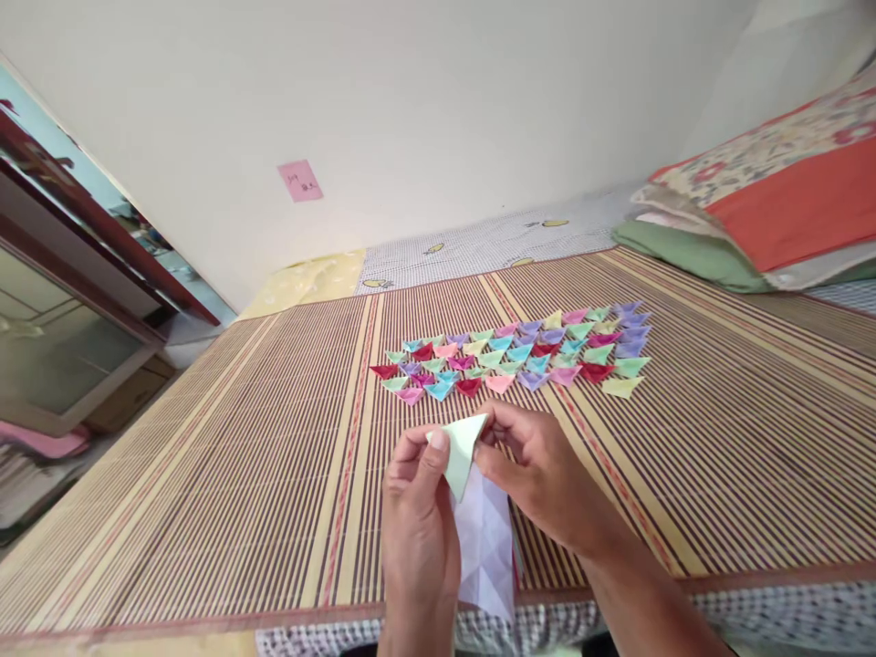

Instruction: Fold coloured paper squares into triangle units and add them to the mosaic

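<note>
While both hands meet near the mat's close edge, a pale green triangle [462, 447] lies right between them, its broad edge on top and its tip down toward 6 o'clock. That broad edge, its long axis, runs from about 9 o'clock to between 2 and 3, the right end a little higher. The left hand [421, 502] comes up from 6 o'clock and pinches the left corner, thumb flat on the near face. The right hand [537, 456] reaches in from 4 o'clock, with its thumb and fingers narrowed at the right corner. Neither hand is farther off, since both touch the paper, but the left covers more of its face. How the right fingertips sit behind the paper cannot be told.

Just below the triangle, toward 6 o'clock, creased whitish sheets [484, 547] lie with their long axis from 12 to 6, partly hidden by the left hand. Toward 12 o'clock and 1 o'clock from the hands, apart from them, small folded pieces [519, 353] stand in close rows on the striped mat [274, 456], the rows running roughly from 9 to 3. Bedding [800, 219] is piled at 2 o'clock.
</note>
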Motion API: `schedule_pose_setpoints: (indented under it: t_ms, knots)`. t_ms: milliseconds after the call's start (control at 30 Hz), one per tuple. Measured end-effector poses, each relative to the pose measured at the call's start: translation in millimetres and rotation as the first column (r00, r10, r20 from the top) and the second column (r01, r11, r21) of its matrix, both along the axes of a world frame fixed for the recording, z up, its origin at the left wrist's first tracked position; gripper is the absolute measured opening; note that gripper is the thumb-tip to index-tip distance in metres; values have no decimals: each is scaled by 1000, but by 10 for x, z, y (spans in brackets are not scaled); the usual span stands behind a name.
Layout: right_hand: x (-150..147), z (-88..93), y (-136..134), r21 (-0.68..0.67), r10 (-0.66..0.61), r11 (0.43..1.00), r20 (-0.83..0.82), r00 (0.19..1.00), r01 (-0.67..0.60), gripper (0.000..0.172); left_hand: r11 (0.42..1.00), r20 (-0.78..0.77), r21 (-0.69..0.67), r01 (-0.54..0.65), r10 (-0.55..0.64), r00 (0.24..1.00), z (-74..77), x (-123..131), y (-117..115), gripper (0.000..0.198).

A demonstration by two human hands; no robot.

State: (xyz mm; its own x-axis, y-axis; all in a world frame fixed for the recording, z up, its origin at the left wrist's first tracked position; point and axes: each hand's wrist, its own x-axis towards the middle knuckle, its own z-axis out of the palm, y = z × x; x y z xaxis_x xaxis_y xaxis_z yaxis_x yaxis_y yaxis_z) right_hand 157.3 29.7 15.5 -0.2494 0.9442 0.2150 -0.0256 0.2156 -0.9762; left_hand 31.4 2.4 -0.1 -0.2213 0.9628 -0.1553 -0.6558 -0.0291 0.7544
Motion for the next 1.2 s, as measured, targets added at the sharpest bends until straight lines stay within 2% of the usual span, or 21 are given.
schedule_pose_setpoints:
  t_ms: [100, 300, 500, 600, 733, 867, 1033, 1133, 1200]
  knots:
    - [49, -6, 21, 41, 7, 999, 53, 999, -9, 13, 1000, -94, 16, -20, 21, 995, -36, -77, 14, 24]
    - [108, -47, 49, 64, -23, 998, 23, 999, 21, 11, 1000, -208, -5, -14, 13, 978, -75, -119, 40, 29]
    - [80, -21, 10, 40, 35, 999, -23, 999, -34, 9, 996, -84, -3, 92, -92, 992, -52, -120, 60, 30]
    - [80, -19, 8, 31, 58, 998, -45, 997, -57, 11, 996, -52, -17, 92, -93, 994, -57, -129, 65, 30]
    - [92, -32, 20, 42, 113, 993, -110, 987, -109, 15, 995, -84, -17, 94, -95, 992, -60, -131, 43, 35]
    - [65, -37, 10, 79, 188, 981, -171, 967, -176, 17, 994, -196, 18, 112, -106, 975, -57, -130, 27, 41]
    - [-33, -47, -22, 189, 23, 982, -116, 993, -1, 23, 997, -290, 37, 67, -53, 956, -72, -113, 31, 45]
    - [-86, -69, -26, 340, -111, 933, -42, 993, 119, 29, 997, -320, 24, 68, -56, 946, -89, -103, 17, 44]
    - [-104, -95, -18, 421, -160, 894, -14, 987, 150, 31, 996, -322, 3, 91, -85, 943, -86, -99, 3, 44]
